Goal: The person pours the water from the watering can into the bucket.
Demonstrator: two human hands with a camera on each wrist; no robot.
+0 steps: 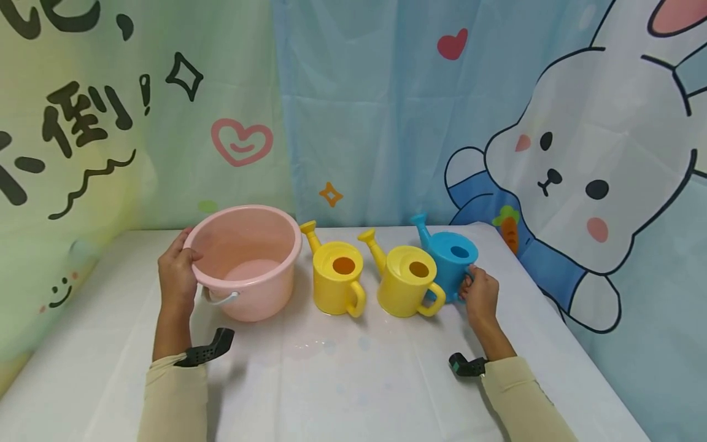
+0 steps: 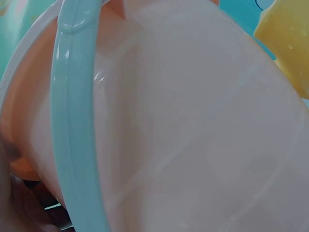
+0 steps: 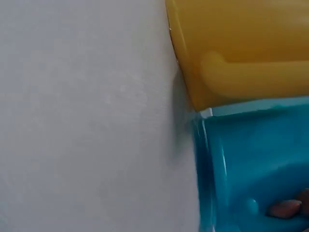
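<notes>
My left hand point(image 1: 178, 270) grips the rim of a pink bucket point(image 1: 259, 294) on its left side, thumb over the edge. The bucket's pale handle point(image 2: 75, 116) hangs down its near side. My right hand point(image 1: 480, 294) holds the handle of a blue watering can point(image 1: 450, 252) on the right; fingertips point(image 3: 286, 209) show against the can in the right wrist view. Two yellow watering cans, one by the bucket point(image 1: 331, 282) and one beside the blue can point(image 1: 403, 288), stand upright between my hands. All the spouts point up and to the left.
A white cloth point(image 1: 331, 393) covers the table, with small wet drops in front of the yellow cans. Behind it hangs a printed curtain point(image 1: 353, 123) with a rabbit drawing at the right.
</notes>
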